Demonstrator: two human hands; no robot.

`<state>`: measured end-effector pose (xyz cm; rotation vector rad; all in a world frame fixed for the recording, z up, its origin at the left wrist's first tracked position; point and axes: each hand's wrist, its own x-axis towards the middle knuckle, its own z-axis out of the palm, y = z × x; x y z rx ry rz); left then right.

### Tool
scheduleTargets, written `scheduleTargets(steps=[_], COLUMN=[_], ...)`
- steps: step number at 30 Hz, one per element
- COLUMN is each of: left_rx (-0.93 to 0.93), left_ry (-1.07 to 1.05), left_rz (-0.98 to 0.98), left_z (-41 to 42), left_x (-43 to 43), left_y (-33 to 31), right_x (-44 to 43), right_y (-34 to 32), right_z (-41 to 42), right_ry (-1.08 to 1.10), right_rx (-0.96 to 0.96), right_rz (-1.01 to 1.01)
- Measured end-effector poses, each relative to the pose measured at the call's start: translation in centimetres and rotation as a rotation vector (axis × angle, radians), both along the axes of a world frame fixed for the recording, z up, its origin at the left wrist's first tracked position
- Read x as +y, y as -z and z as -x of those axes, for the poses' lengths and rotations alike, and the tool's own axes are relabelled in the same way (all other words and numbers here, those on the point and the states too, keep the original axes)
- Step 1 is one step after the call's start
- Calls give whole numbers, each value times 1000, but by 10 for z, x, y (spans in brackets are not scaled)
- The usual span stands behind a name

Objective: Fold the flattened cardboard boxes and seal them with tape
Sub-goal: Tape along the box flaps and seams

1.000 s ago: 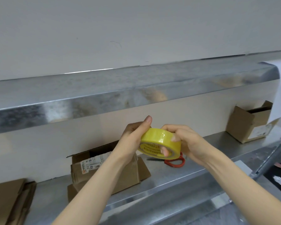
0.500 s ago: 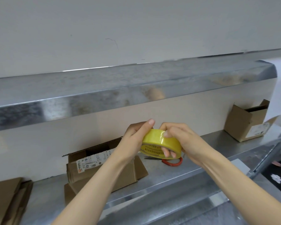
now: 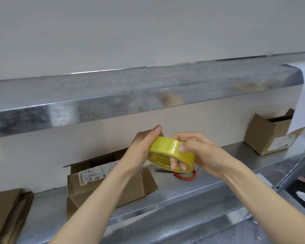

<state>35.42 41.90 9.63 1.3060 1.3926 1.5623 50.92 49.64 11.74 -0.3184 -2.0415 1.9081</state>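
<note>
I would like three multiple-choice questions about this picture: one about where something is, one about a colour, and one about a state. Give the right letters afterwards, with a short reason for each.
1. Where do the scissors lie?
A. On the metal shelf, below the tape roll
B. Inside the box at the right
C. On the upper shelf

2. What colour is the tape roll?
A. Brown
B. Yellow
C. Clear white

3. In what state is the box at the right?
A. Flattened
B. Taped shut
C. Set up, with its top open

Answers:
1. A: the scissors rest on the metal shelf, partly hidden under the tape roll.
2. B: the roll held by the left hand and the right hand is yellow.
3. C: the box at the right stands upright and its flaps are raised, showing a dark inside.
</note>
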Motion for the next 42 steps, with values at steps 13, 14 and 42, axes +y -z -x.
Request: scheduleTargets(steps=[13,14,42], left_rx=[235,219,5], left_ry=[39,88,212], left_rz=[-35,-41,52], left_z=[7,8,-16], left_x=[12,12,29], left_y=[-7,-9,-1], right_x=[9,11,42], right_y=[-2,-3,6], right_z=[7,8,12], right_ry=[216,245,567], right_rx=[-115,-156,30], right_rz=[-36,-55,-155])
